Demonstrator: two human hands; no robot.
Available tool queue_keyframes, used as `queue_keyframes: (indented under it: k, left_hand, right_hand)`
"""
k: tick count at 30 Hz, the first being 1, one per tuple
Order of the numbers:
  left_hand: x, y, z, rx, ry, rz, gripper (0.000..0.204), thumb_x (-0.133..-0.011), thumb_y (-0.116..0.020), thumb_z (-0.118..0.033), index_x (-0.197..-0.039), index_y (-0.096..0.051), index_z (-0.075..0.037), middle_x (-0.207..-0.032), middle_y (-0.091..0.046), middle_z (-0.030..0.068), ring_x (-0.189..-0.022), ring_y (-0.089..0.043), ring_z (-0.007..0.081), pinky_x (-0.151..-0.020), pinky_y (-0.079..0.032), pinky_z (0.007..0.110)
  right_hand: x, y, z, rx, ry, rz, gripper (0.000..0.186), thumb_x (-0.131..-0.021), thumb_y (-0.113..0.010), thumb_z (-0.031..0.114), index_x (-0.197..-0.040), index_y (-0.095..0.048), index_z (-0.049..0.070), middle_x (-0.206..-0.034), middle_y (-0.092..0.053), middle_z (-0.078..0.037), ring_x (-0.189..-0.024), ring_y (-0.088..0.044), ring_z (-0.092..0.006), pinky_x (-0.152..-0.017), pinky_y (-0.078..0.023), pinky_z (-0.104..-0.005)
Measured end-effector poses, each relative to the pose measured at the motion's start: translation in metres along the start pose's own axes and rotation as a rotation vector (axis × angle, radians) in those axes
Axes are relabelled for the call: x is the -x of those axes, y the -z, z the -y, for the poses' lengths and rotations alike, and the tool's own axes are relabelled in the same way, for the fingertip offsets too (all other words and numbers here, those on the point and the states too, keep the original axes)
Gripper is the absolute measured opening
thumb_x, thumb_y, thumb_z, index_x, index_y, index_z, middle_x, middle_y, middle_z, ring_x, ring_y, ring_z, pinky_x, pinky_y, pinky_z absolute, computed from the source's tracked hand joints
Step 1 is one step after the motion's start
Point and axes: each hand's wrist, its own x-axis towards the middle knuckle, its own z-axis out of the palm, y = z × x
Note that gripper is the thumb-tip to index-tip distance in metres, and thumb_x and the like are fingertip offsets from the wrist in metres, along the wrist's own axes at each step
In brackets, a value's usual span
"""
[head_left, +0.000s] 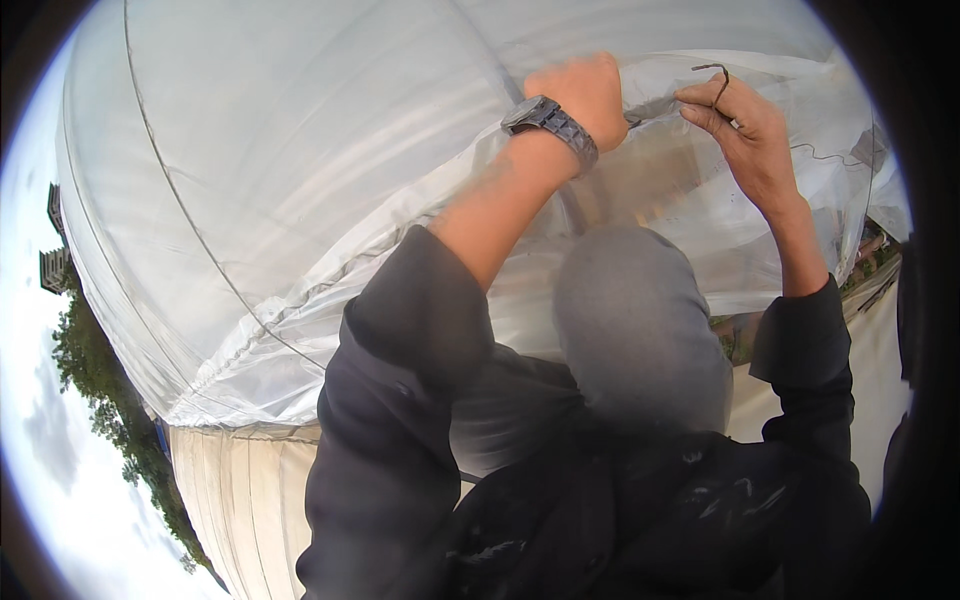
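My left hand, with a dark watch on its wrist, is closed against a gathered edge of clear plastic sheeting. Its fingertips are turned away from view, so what they grip is hidden. Just to the right, my right hand pinches with thumb and forefinger, and a thin dark bent wire sticks up from it with a hooked end. Between the two hands runs a dark strip along the bunched plastic.
A thin wavy wire hangs right of my right hand. A cord crosses the sheeting on the left. Lower down lies a beige panel. My grey-clad knee rises below my hands. Trees stand far left.
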Motion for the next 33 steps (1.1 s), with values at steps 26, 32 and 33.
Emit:
queue_keyframes:
  k: [26,32,33]
  left_hand:
    - [0.046,-0.03,0.048,0.29,-0.291,-0.374,0.018,-0.084,-0.078,-0.017,-0.1,-0.073,-0.01,-0.091,-0.068,0.007,-0.082,-0.068,0.0271,-0.069,-0.054,0.041]
    - [0.04,-0.044,0.034,0.063,-0.461,-0.412,0.007,-0.091,-0.068,-0.012,-0.097,-0.072,-0.011,-0.094,-0.063,0.0062,-0.086,-0.068,0.0289,-0.071,-0.056,0.043]
    - [0.035,-0.043,0.035,0.028,-0.49,-0.399,0.006,-0.091,-0.068,-0.012,-0.096,-0.071,-0.01,-0.093,-0.062,0.0063,-0.086,-0.068,0.0287,-0.071,-0.056,0.042]
  right_hand:
    - [-0.007,0.02,0.004,0.243,-0.025,0.296,0.047,-0.097,-0.07,0.037,-0.08,-0.05,-0.002,-0.072,-0.043,-0.014,-0.067,-0.038,-0.0256,-0.061,-0.035,-0.0388]
    - [-0.002,0.009,0.011,0.178,-0.139,0.203,0.043,-0.096,-0.072,0.034,-0.081,-0.052,-0.001,-0.066,-0.04,-0.012,-0.063,-0.038,-0.024,-0.058,-0.033,-0.039]
    - [-0.002,0.005,0.011,0.154,-0.164,0.189,0.04,-0.096,-0.072,0.033,-0.082,-0.055,-0.001,-0.065,-0.04,-0.011,-0.062,-0.038,-0.0228,-0.058,-0.033,-0.0382]
